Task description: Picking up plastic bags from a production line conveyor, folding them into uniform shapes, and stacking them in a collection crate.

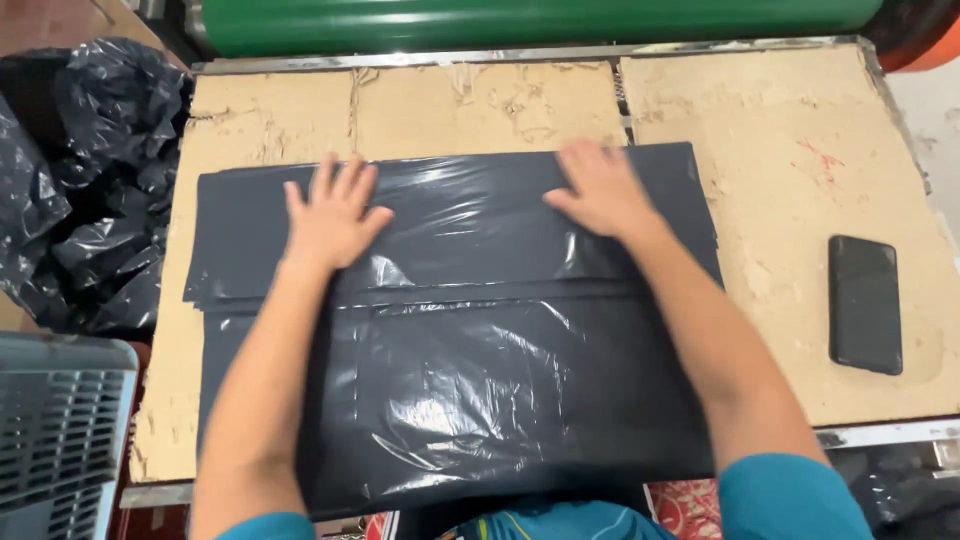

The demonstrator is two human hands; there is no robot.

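— Where are your hands just now?

— Both are flat on the stack of black plastic bags (pixel 450 330), palms down, fingers spread, gripping nothing. My left hand (pixel 333 215) presses the upper-left part of the folded top layer, and my right hand (pixel 598 190) presses the upper-right part, near the far edge. They are well apart, with a bare stretch of shiny plastic between them.

— And how does the stack lie?

— Straight in front of me on the worn brown surface (pixel 800 130). Its long axis runs left to right, across my body, so my hands sit along that axis. The upper band looks like a fold laid over the layer beneath; its lower edge makes a straight line across, just under my wrists. The near end of the plastic hangs toward my body at the surface's front edge.

— Which hand is nearer the far edge?

— The right, slightly; its fingertips nearly reach the bags' far edge. The left sits a little lower and closer to the left end.

— Anything else around?

— A dark phone (pixel 865 303) lies flat on the surface to my right, well apart from the bags. A heap of crumpled black plastic (pixel 80 190) sits off to the left, a grey slotted crate (pixel 55 440) is at the near left, and a green roller (pixel 520 20) runs along the far side.
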